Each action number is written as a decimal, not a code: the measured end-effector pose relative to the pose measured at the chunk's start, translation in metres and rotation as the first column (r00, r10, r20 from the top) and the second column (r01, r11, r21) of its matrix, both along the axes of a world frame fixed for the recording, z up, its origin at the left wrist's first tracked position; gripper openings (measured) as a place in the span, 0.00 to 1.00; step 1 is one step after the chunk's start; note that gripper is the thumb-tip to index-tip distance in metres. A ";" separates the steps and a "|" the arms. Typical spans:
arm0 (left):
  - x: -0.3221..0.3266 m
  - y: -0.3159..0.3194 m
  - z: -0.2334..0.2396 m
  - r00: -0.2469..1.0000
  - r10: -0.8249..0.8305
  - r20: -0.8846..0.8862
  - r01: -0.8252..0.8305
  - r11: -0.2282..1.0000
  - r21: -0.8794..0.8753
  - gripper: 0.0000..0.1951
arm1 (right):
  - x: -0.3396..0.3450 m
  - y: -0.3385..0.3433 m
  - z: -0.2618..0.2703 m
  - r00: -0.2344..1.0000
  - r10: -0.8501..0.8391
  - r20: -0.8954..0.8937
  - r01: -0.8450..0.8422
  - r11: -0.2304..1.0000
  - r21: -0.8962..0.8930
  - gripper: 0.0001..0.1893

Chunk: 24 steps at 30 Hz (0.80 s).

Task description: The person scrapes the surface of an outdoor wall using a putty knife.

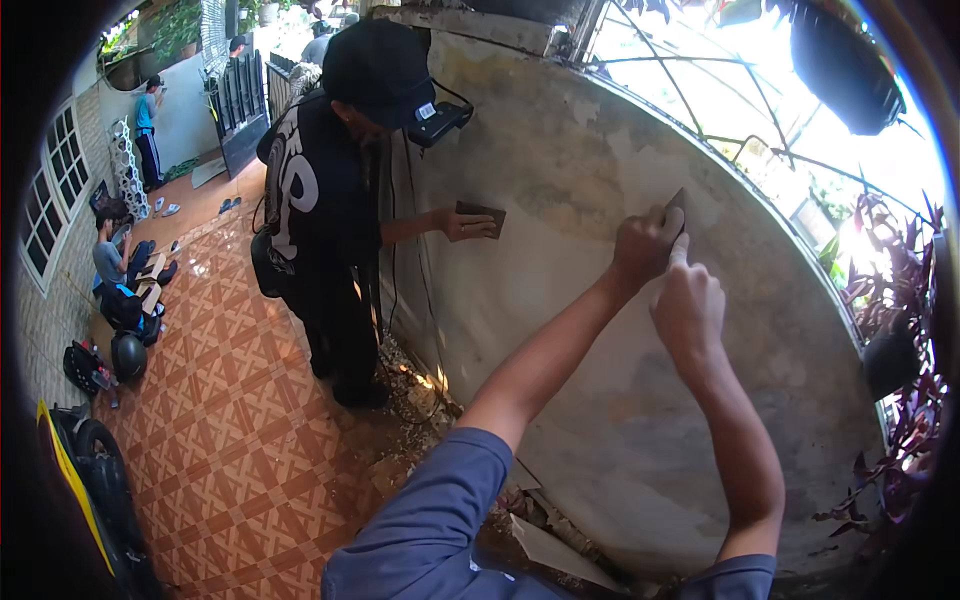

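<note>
Both my arms reach up to a weathered, patchy plastered wall [555, 330]. My left hand [643, 244] grips a small dark flat sheet [679, 201], which looks like sandpaper. One pointed corner of it sticks out above my fingers against the wall. Just below is my right hand [690, 307], its index finger pointing up to the left hand and the sheet's lower edge, its other fingers curled. Whether the right hand holds part of the sheet is hidden. To the left, a co-worker's hand [461, 225] presses a brown rectangular abrasive sheet [486, 217] to the same wall.
The co-worker [322, 180], in black, stands close on my left. Cables [394, 247] hang beside them. Rubble [405, 382] and a loose board [559, 551] lie along the wall's foot. Purple-leaved plants [900, 285] edge the right side. A motorcycle [105, 480] stands on the tiled floor [247, 420].
</note>
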<state>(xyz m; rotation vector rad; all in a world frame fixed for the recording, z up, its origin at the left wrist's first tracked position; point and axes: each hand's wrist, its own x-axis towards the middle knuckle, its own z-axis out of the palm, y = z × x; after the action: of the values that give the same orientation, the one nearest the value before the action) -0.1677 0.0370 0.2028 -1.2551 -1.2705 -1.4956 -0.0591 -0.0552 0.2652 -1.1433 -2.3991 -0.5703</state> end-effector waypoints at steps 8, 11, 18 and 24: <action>0.031 0.027 0.020 0.936 0.022 0.352 -0.044 0.997 0.056 0.12 | -0.011 0.019 0.082 0.991 0.030 0.127 -0.026 0.999 -0.034 0.10; 0.033 0.032 0.022 0.921 0.087 0.380 -0.104 0.994 0.026 0.15 | 0.007 0.050 0.080 0.994 0.086 0.068 -0.084 0.996 -0.029 0.09; 0.018 0.008 0.003 0.982 0.191 0.009 -0.187 0.967 -0.175 0.11 | 0.026 0.057 -0.025 0.842 0.263 -0.471 -0.271 0.961 0.054 0.11; 0.002 0.012 0.005 0.974 0.203 -0.102 -0.215 0.967 -0.133 0.13 | 0.012 0.040 -0.011 0.837 0.237 -0.493 -0.243 0.969 0.054 0.15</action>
<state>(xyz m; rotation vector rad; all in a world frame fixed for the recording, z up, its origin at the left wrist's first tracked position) -0.1654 0.0493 0.2075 -1.2216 -1.4250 -1.2047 -0.0473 -0.0150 0.2539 -0.8420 -2.0453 -0.1489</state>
